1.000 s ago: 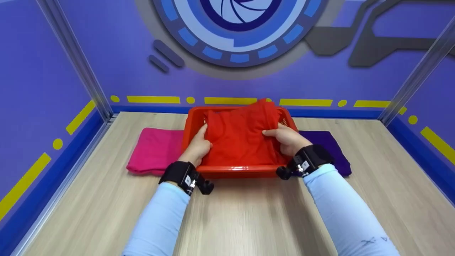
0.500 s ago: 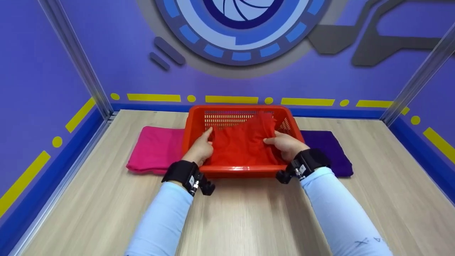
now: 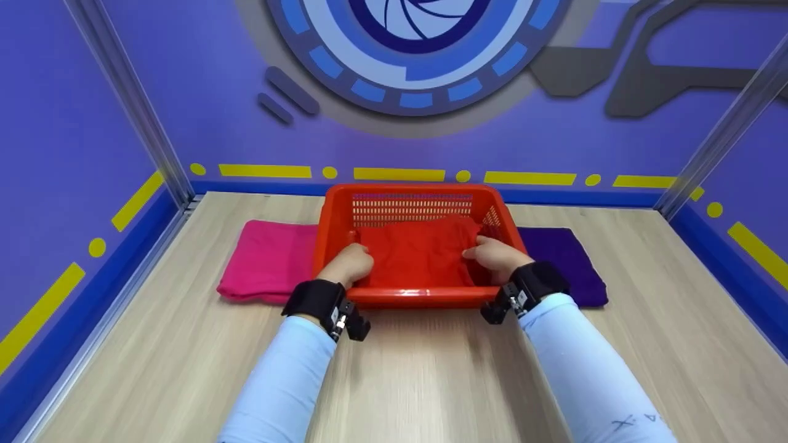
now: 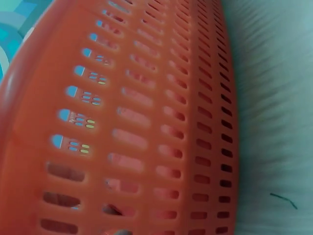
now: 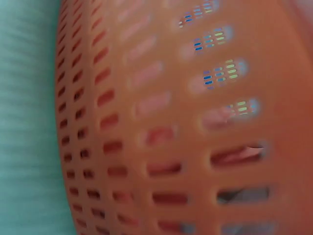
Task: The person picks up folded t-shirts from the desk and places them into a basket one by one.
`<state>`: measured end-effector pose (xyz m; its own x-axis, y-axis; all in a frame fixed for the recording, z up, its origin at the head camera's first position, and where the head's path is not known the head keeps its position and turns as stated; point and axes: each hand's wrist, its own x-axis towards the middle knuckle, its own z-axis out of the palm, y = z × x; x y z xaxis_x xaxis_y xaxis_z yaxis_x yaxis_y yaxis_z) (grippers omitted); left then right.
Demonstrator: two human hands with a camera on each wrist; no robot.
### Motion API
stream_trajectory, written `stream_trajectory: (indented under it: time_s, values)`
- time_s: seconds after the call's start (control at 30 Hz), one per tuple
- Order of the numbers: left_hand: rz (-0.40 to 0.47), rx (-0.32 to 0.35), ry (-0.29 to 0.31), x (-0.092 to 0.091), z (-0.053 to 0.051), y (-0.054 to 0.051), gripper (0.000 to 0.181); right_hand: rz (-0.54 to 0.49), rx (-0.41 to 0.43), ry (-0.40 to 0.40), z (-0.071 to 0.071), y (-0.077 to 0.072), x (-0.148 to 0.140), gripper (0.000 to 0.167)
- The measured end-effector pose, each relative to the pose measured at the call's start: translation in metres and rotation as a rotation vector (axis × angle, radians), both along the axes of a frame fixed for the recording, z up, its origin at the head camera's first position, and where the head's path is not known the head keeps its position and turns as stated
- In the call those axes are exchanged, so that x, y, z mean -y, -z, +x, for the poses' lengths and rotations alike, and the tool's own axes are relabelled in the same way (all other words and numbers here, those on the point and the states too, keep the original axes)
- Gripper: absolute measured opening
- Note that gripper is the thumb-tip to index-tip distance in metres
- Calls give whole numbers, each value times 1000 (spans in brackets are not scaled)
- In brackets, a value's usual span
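Observation:
A red cloth, apparently folded, lies inside a red plastic basket in the head view. My left hand reaches over the basket's front left and grips the cloth's left edge, its fingertips hidden. At the opposite side my right hand pinches the right edge of the cloth, thumb on top and the other fingers mostly out of sight. Both wrist views are filled by the slotted basket wall; through the slots of the right wrist view's basket wall, only bits of red show.
A folded pink cloth lies left of the basket and a folded dark purple cloth right of it, both partly hidden by it. All stand on a wooden table, with a blue-purple wall close behind the basket.
Both hands have lowered the red cloth into the basket. Its upper edge, which stood above the back rim, is now below it, and the basket's slotted back wall shows.

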<state>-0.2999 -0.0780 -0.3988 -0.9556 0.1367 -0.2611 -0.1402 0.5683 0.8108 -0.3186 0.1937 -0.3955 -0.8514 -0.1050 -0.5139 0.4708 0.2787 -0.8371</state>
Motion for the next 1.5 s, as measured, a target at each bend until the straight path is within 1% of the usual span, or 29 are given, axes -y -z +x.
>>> stream_trajectory:
  time_s: [0.1, 0.17, 0.2, 0.23, 0.27, 0.37, 0.43, 0.5, 0.6, 0.7, 0.8, 0.87, 0.93, 1.03, 1.1, 1.17, 1.27, 1.33, 1.4, 1.5]
  values:
    - [-93, -52, 14, 0, 0, -1, 38, 54, -23, 5, 4, -2, -1, 60]
    - [-137, -81, 24, 0, -1, -1, 24, 71, -37, 16, 7, -4, -1, 63]
    - [-156, -95, 26, 0, -2, -2, 20, 75, -45, 14, 8, -5, 0, 65]
    - [-170, -110, 27, -1, -3, -1, 21, 84, -54, 5, 9, -7, 0, 69]
    - [-174, -120, 25, -1, -3, -2, 25, 91, -61, -1, 9, -8, 1, 71]
    - [-173, -147, 14, -3, -4, -2, 35, 112, -81, -36, 11, -11, 3, 81]
    - [-178, -171, 12, -4, -2, -3, 33, 144, -99, -68, 13, -13, 5, 84]
    - [-184, -202, 10, -5, 2, -5, 27, 196, -124, -103, 16, -14, 7, 84]
    - [-206, -253, 15, -2, 10, -7, 28, 303, -176, -166, 19, -14, 11, 78]
    - [-218, -329, 21, 3, 19, -9, 33, 422, -259, -224, 21, -15, 14, 72]
    - [-226, -406, 35, 7, 29, -8, 30, 480, -327, -243, 24, -15, 16, 67]
    - [-231, -468, 45, 10, 37, -7, 28, 489, -364, -243, 27, -15, 16, 64]
    - [-236, -541, 48, 14, 47, -6, 26, 497, -401, -239, 32, -16, 17, 60]
    - [-236, -676, 45, 22, 62, -4, 23, 531, -481, -244, 42, -18, 20, 50]
    - [-237, -780, 35, 28, 72, 0, 20, 554, -543, -245, 49, -18, 21, 43]
    - [-239, -867, 26, 35, 81, 4, 18, 572, -611, -240, 56, -17, 21, 36]
    - [-249, -969, 8, 47, 94, 13, 17, 591, -733, -206, 64, -13, 16, 27]
    - [-255, -1007, -5, 56, 99, 18, 17, 608, -820, -176, 66, -9, 9, 22]
    - [-262, -1031, -23, 65, 102, 24, 18, 625, -903, -147, 66, -5, 0, 19]
    - [-272, -1021, -56, 79, 100, 31, 20, 655, -969, -114, 62, 0, -13, 18]
